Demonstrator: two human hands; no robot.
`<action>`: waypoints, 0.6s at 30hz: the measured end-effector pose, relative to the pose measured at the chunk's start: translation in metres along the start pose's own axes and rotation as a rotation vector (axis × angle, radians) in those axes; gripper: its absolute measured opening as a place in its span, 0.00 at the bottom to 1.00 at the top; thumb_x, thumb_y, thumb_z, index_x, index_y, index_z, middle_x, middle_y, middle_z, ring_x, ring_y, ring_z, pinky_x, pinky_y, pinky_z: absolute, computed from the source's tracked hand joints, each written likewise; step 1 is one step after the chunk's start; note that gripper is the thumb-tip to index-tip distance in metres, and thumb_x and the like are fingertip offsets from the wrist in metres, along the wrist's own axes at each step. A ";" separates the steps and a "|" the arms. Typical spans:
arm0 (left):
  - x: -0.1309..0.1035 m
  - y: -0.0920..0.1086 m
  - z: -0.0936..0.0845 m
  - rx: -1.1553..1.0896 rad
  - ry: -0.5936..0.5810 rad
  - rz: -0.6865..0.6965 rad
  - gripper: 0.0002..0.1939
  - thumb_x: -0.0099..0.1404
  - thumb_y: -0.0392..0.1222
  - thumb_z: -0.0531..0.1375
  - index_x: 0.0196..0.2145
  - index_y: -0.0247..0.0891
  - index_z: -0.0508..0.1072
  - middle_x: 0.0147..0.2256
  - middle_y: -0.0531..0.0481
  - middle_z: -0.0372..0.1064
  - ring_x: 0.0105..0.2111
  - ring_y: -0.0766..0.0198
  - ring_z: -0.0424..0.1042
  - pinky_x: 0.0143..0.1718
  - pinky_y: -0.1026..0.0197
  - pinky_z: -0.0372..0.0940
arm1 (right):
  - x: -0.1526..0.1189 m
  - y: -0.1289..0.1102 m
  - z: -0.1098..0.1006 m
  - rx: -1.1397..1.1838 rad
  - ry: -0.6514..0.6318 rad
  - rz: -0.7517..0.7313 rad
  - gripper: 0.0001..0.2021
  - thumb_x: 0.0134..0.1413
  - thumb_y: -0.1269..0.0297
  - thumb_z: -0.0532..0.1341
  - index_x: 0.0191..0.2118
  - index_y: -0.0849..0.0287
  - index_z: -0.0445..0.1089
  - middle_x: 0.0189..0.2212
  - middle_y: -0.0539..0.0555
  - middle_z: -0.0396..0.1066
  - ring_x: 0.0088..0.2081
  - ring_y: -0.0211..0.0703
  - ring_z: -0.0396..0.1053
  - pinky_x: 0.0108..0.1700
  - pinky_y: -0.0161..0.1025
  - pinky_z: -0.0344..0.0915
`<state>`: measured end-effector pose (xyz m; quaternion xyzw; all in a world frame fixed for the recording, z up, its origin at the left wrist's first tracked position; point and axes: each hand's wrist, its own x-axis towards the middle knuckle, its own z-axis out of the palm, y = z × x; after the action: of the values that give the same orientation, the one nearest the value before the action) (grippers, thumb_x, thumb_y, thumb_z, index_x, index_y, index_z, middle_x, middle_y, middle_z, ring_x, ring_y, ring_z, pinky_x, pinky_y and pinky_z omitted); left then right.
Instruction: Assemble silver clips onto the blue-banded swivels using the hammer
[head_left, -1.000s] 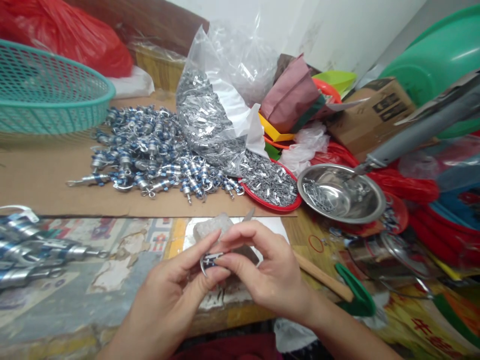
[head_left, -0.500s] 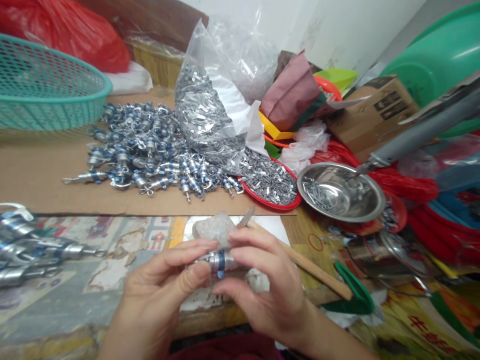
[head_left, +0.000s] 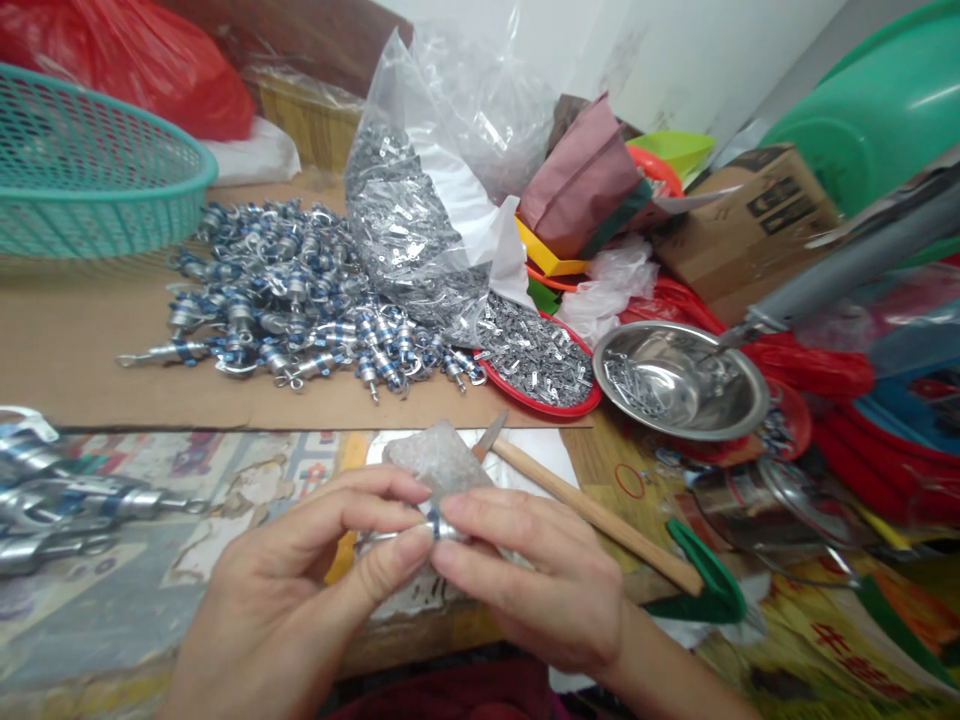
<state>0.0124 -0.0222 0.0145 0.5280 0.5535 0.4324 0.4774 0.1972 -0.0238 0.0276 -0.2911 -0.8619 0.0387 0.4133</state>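
Observation:
Between my two hands is a small silver metal part with a blue band (head_left: 433, 524), mostly covered by fingers. My left hand (head_left: 322, 570) pinches its left end with thumb and fingers. The fingers of my right hand (head_left: 532, 570) are closed round its right end. Just behind the hands lies a grey stone block (head_left: 439, 455). A hammer with a wooden handle (head_left: 600, 515) rests to the right of the block. A pile of similar silver and blue parts (head_left: 277, 290) sits on cardboard beyond, and more of these parts (head_left: 60, 500) lie at the left.
Small metal strips fill a plastic bag (head_left: 405, 220) and a red dish (head_left: 585, 402). A steel bowl (head_left: 754, 415) stands right of the dish. A turquoise basket (head_left: 97, 215) is at back left. A green plastic piece (head_left: 712, 590) lies near the right table edge.
My right fingers have closed further over the metal part, hiding more of it. My left hand has shifted slightly left, and more of the stone block and hammer handle shows.

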 end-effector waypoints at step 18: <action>-0.001 -0.010 0.004 -0.357 -0.137 -0.261 0.36 0.51 0.47 0.67 0.56 0.52 0.59 0.34 0.53 0.77 0.35 0.59 0.77 0.36 0.66 0.71 | 0.009 0.118 -0.041 -0.549 -0.162 0.778 0.13 0.58 0.75 0.55 0.46 0.63 0.73 0.48 0.61 0.71 0.50 0.48 0.68 0.54 0.46 0.63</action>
<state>0.0142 -0.0239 0.0044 0.3873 0.4981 0.4210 0.6516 0.2782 0.0716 0.0244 -0.6862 -0.6969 -0.0159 0.2078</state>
